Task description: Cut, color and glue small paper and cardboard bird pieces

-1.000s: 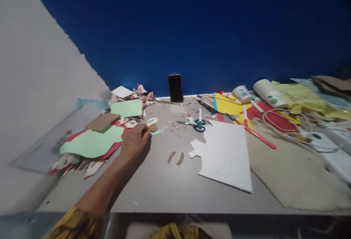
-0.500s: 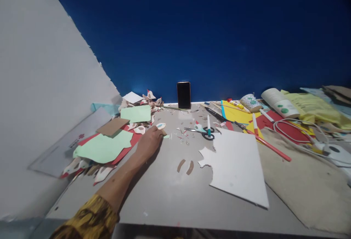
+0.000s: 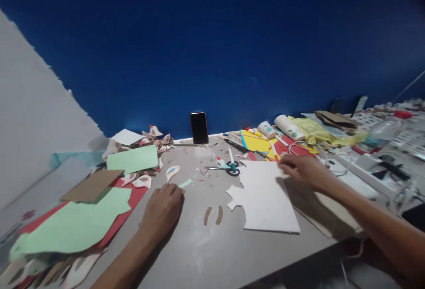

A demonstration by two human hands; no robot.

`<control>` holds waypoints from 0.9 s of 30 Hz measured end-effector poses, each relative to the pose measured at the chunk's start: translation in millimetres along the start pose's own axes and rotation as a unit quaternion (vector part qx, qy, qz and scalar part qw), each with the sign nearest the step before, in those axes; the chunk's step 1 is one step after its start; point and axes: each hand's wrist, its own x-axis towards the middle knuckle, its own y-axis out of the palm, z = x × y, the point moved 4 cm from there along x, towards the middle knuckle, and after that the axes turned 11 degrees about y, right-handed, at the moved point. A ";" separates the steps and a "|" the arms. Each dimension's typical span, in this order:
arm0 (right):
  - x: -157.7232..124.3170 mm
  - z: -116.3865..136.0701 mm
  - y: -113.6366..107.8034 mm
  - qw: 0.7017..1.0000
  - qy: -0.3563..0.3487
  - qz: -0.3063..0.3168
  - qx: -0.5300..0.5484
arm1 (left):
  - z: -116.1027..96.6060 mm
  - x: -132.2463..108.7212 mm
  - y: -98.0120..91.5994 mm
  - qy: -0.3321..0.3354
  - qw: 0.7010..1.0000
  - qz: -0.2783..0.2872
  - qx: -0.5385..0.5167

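My left hand [image 3: 163, 207] rests on the grey table with its fingers curled down, the fingertips hidden. A light green paper strip [image 3: 186, 183] lies right at those fingers, and a white bird cutout [image 3: 172, 172] with a blue wing is just beyond. My right hand [image 3: 300, 170] reaches in from the right, fingers closed at the top right corner of a white sheet [image 3: 265, 200] with a cut-away left edge. Whatever those fingers hold is hidden. Two curved brown strips [image 3: 213, 215] lie between the hands. Black-handled scissors [image 3: 232, 169] lie beyond, under a white marker [image 3: 231, 158].
A phone [image 3: 199, 128] leans against the blue wall. At left are green paper [image 3: 76, 225], brown card [image 3: 93, 186] and piled bird cutouts. Yellow paper [image 3: 255, 142], a white paper cup [image 3: 288, 127], a cable and a plastic bottle [image 3: 381, 132] crowd the right side.
The view has turned to the right. My right hand has come in beside the white sheet, over where a red-handled tool lay. My left hand has drawn back slightly from the bird cutout.
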 end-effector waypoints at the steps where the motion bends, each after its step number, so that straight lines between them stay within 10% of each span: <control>1: 8.6 24.0 13.5 0.999 -0.009 0.044 -0.025 | -1.8 -0.6 0.7 0.007 1.000 -0.004 0.007; 9: 79.1 143.4 68.2 0.985 0.003 0.147 -0.091 | 1.0 -4.3 9.3 0.008 1.000 -0.021 0.002; 27: 107.9 64.5 50.9 0.971 0.110 0.168 -0.132 | 10.2 -7.1 12.2 -0.018 0.999 -0.018 -0.020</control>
